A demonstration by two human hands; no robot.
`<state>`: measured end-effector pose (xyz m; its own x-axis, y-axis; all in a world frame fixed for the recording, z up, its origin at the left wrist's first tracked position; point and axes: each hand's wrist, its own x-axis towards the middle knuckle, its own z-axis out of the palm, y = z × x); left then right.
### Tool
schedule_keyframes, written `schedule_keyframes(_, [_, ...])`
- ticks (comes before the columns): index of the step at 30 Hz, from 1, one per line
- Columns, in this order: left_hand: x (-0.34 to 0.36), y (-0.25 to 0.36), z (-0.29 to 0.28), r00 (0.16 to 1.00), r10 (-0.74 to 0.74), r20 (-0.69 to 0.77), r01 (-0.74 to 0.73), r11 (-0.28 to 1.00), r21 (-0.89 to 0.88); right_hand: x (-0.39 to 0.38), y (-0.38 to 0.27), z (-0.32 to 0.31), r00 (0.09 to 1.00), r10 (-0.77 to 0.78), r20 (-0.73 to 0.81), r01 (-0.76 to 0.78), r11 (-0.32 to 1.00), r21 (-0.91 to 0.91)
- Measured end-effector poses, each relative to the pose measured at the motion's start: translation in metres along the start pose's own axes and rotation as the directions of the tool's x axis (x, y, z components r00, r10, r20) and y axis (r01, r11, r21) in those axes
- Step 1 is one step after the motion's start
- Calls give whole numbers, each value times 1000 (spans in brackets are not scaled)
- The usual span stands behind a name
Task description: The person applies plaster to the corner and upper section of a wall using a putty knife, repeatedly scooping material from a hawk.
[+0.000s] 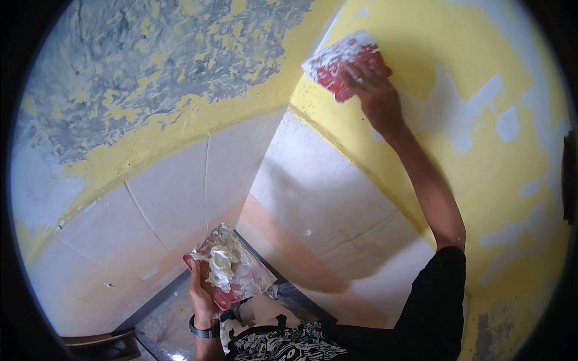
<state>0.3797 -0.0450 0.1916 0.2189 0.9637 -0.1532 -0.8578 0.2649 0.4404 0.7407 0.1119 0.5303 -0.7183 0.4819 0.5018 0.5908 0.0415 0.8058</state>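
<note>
My right hand [378,99] is raised to the yellow wall [475,156] near the corner, its fingers closed on a red, putty-smeared spreader [344,63]; I cannot tell whether the blade touches the wall. White patches [509,123] mark that wall. Low in front of me, my left hand [203,298] grips a second red spreader [253,271] by its left side, a lump of white putty [221,265] lying on its face. A dark band [206,330] circles my left wrist.
Pale tiles [162,192] with a peach stripe line both lower walls. The left upper wall [150,66] has mottled grey and yellow patches. A shiny floor [165,331] shows below, beside a dark brown object [105,344] at the lower left. A dark edge [567,174] is at far right.
</note>
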Motion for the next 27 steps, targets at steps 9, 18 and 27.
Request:
schedule_keyframes(9, [-1,1,-13,997,1,-81,-1,1000,4,-2,6,86,985,-162,63,167,983,-79])
schedule_keyframes(18, [3,1,-20,996,-16,-89,20,999,43,16,5,100,951,-196,239,243,952,-186])
schedule_keyframes(27, [1,-7,-30,992,66,-110,-61,997,45,34,-14,67,928,-50,368,157,951,-265])
